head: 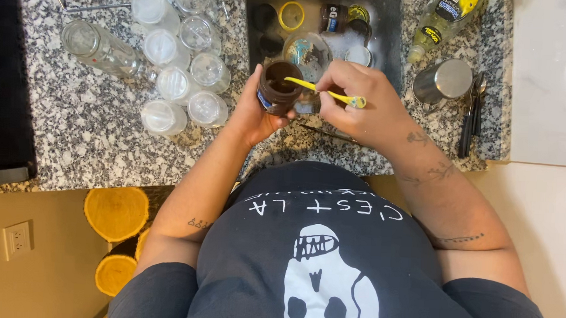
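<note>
— Brown glass, I think: the jar (278, 87) is in the left hand (254, 113), fingers wrapped around its side, just in front of the sink (385, 30).

— And the right hand (357, 102)?

— It pinches a yellow tool (324, 91), a brush or a small spatula, I cannot tell which. The tip is inside the mouth of the jar.

— What is around the sink?

— Left of the sink, clear jars (176, 65) stand close together on the granite counter (93, 138), and one lies on its side. Right of the sink are a steel cup (444, 80) and a yellow soap bottle (443, 18). Inside the sink I see foam, lids and another dark jar.

— What can go wrong?

— In my opinion the jar may be wet and slippery; if the tool pushes hard, the jar can slip from the fingers, fall on the counter edge or into the sink, and break.
</note>
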